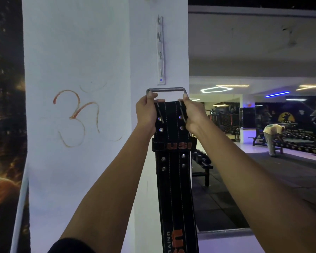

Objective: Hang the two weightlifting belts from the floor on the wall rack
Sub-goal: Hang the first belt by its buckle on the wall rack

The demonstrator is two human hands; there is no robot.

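Observation:
A black leather weightlifting belt (173, 179) with orange lettering hangs straight down in front of me, its steel buckle (166, 89) at the top. My left hand (146, 114) grips the belt's top left edge at the buckle, and my right hand (192, 114) grips the top right edge. The buckle sits just below the white wall rack (160, 52), a narrow vertical strip with several small hooks on the white pillar. The buckle does not touch any hook. No second belt is in view.
The white pillar (77, 52) bears an orange drawn symbol at left. A mirror wall (263, 125) at right reflects a gym floor, dumbbell racks, a bench and a person bending over. A dark poster (5, 125) fills the left edge.

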